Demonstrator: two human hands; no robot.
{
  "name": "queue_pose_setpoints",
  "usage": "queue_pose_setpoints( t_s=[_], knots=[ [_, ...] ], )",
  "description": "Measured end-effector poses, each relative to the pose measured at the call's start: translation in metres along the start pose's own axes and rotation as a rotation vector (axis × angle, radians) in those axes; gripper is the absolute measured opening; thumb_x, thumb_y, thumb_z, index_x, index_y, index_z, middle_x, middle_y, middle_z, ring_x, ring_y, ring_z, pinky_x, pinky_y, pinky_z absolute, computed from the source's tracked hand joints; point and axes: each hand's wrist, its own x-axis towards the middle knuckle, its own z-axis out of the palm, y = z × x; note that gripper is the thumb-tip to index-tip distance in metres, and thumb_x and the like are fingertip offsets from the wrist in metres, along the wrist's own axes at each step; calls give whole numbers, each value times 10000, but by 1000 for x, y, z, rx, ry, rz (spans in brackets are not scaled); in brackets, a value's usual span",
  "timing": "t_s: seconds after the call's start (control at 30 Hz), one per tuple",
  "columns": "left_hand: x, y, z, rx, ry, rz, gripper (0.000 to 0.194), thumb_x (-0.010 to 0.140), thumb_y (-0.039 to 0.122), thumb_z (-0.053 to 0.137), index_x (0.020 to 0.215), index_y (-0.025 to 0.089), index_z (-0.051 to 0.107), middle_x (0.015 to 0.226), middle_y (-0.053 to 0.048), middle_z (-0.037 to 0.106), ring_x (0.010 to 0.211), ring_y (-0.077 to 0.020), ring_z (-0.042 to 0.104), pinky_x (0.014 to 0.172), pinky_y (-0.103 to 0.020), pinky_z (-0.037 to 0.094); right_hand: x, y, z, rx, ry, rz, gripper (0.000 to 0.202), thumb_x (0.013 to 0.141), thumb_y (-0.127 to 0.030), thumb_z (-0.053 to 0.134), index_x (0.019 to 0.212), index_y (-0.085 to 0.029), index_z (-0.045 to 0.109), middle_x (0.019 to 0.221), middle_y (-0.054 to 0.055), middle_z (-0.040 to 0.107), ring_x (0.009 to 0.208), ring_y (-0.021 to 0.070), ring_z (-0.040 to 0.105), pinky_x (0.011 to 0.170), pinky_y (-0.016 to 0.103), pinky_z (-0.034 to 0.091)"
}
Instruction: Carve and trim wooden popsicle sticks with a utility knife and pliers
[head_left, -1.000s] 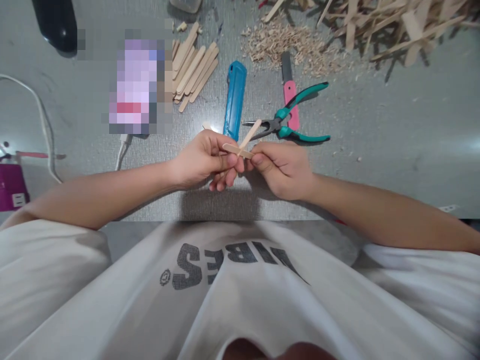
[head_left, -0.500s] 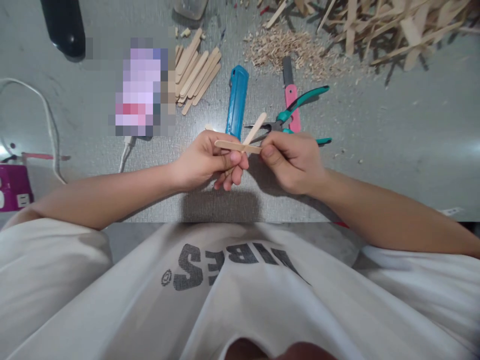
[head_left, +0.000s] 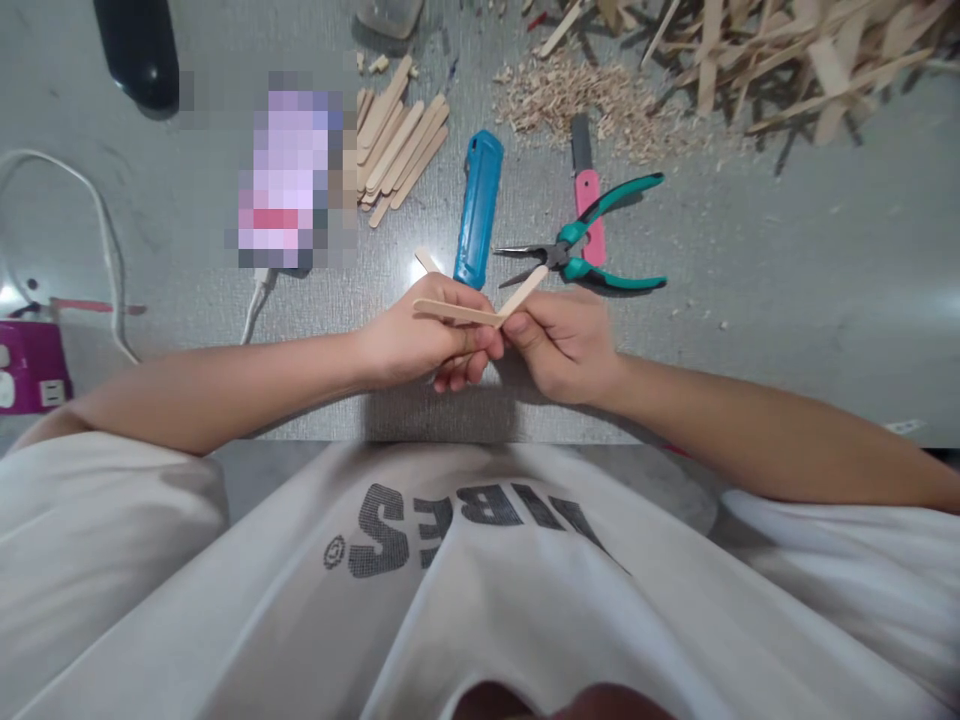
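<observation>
Two wooden craft sticks meet in a V between my hands: one stick (head_left: 454,312) points left across my left hand (head_left: 420,340), and the other stick (head_left: 525,292) slants up to the right. My left thumb and fingers pinch near their joint. Close against it, my right hand (head_left: 566,345) is closed, thumb and forefinger at the joint's right side. Its fingertips partly hide what they grip. Just above my hands lie a blue utility knife (head_left: 478,205) and long-nose pliers (head_left: 556,256) with teal handles, jaws apart. Another stick (head_left: 426,260) pokes out behind my left hand.
A pile of craft sticks (head_left: 401,145) lies beyond the blue knife. Wood shavings (head_left: 585,95) and a heap of split sticks (head_left: 832,60) cover the back right. A pink-handled blade (head_left: 589,200) lies under the pliers. A blurred phone (head_left: 289,180) with a white cable (head_left: 259,295) is at left.
The crossed sticks have become a V, the left-pointing one shifting left. My right hand has come down and left, nearer my left hand, uncovering more of the pliers.
</observation>
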Motion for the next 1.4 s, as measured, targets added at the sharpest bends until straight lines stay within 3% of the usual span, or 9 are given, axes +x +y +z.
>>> queue_pose_setpoints(
  t_s=[0.17, 0.27, 0.33, 0.43, 0.57, 0.7, 0.93, 1.1, 1.4],
  knots=[
    [2, -5, -4, 81, 3, 151, 423, 895, 497, 950, 794, 175, 694, 609, -7, 711, 445, -107, 616, 400, -199, 462, 5, 4, -2, -179, 114, -54, 574, 1245, -579, 500, 843, -229, 713, 634, -5, 663, 486, 130, 541, 544, 297, 411],
    [3, -11, -11, 345, 170, 407, 440, 1020, 576, 807, 843, 187, 701, 673, -24, 731, 538, -121, 669, 506, -224, 515, 6, 5, -6, -316, 351, -204, 465, 1179, -594, 667, 897, -226, 703, 650, -8, 662, 498, 135, 536, 513, 308, 357],
    [5, -15, -18, 616, 280, 592, 401, 1090, 515, 700, 852, 193, 717, 712, -38, 744, 629, -143, 719, 621, -253, 558, 6, 1, -7, -288, 347, -294, 494, 1164, -642, 672, 891, -231, 666, 636, -15, 624, 511, 137, 523, 527, 315, 361],
    [9, -20, -28, 975, 338, 746, 341, 1096, 467, 640, 924, 203, 770, 772, -62, 765, 747, -197, 765, 726, -303, 572, 5, -5, -7, -38, 136, -113, 584, 1215, -667, 533, 844, -228, 641, 618, -12, 609, 516, 141, 528, 551, 318, 407],
    [13, -19, -32, 1179, 332, 658, 298, 1076, 430, 639, 936, 204, 772, 736, -78, 714, 711, -228, 723, 755, -347, 562, 7, -5, -1, 189, -11, 281, 580, 1168, -705, 619, 839, -228, 636, 631, -6, 641, 521, 151, 566, 544, 314, 454],
    [12, -16, -27, 1102, 362, 648, 225, 1035, 387, 684, 939, 203, 773, 767, -74, 733, 767, -232, 742, 793, -341, 574, 9, 3, 2, 130, 28, 338, 477, 1196, -644, 572, 992, -220, 646, 759, 19, 708, 603, 167, 622, 596, 310, 484],
    [2, -15, -10, 485, 330, 429, 112, 999, 268, 789, 1037, 187, 721, 715, 9, 732, 612, -130, 706, 613, -239, 554, 13, 12, -4, -445, -5, -46, 360, 1221, -406, 374, 1091, -186, 627, 887, 99, 736, 716, 225, 649, 648, 350, 389],
    [-1, -13, 0, 134, 267, 261, 313, 931, 142, 848, 1101, 216, 596, 673, 70, 729, 545, -114, 721, 550, -201, 592, 9, 20, -8, -532, -149, -43, 534, 1240, -497, 228, 1105, -180, 636, 852, 104, 722, 691, 243, 657, 622, 358, 341],
    [-4, -16, -1, 86, 173, 239, 429, 874, 114, 874, 1206, 243, 635, 708, 76, 765, 533, -107, 714, 549, -206, 607, 4, 22, -14, -457, -213, -52, 676, 1236, -659, 183, 1167, -189, 665, 790, 79, 716, 658, 235, 654, 625, 348, 389]
  ],
)
